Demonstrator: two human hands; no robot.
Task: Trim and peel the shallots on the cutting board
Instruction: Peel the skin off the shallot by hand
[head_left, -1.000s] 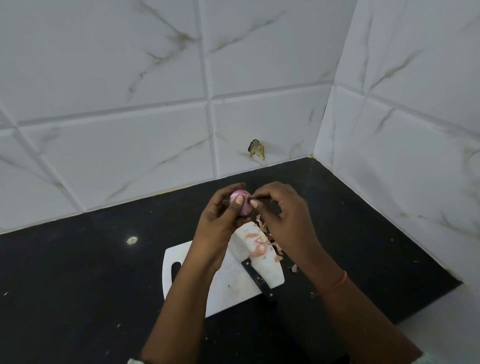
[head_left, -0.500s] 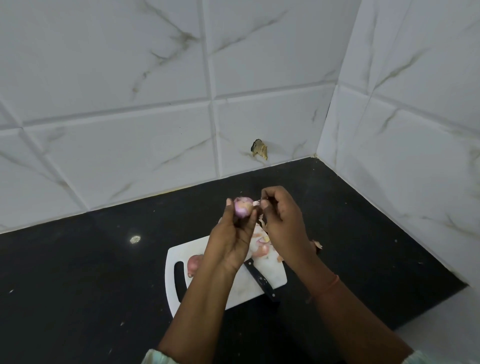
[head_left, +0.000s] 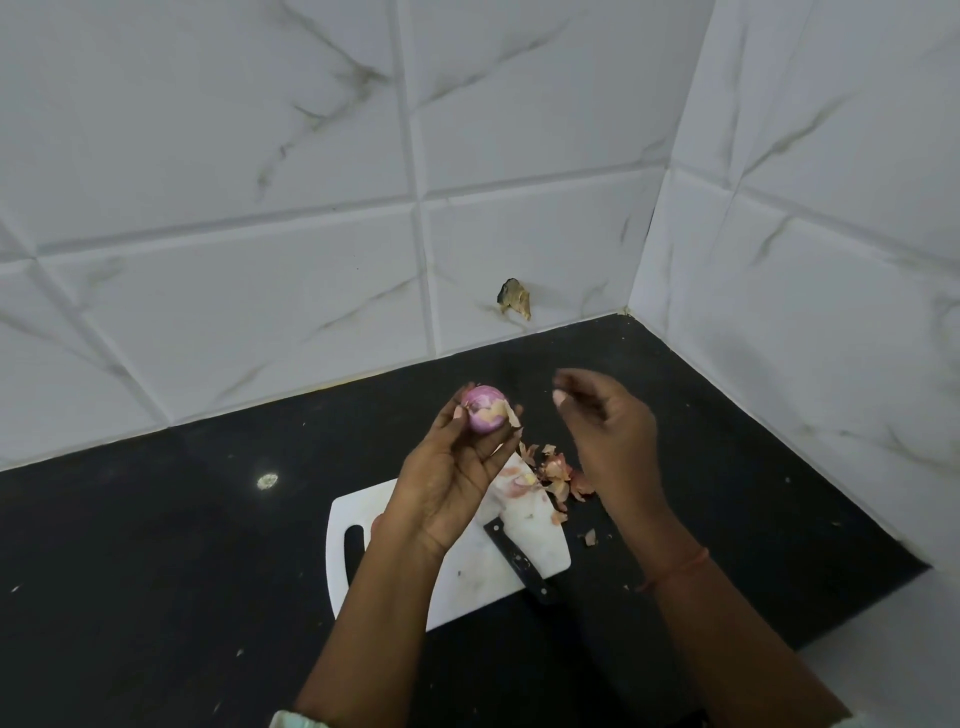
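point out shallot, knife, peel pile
shallot (head_left: 484, 408): head view, its purple side above the left fingers.
knife (head_left: 518, 560): head view, middle of the black handle.
peel pile (head_left: 555, 472): head view, middle of the scraps at the board's corner.

Glossy marble-veined wall tiles (head_left: 260, 156) fill the upper frame; the black countertop (head_left: 156, 545) looks matt; lower centre, a smooth white plastic cutting board (head_left: 467, 582), beside papery shallot skins (head_left: 556, 470).

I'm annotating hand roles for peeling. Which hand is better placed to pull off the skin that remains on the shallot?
The right hand. It hovers empty beside the shallot, while the left hand grips it, with loose skin on the side facing the right hand.
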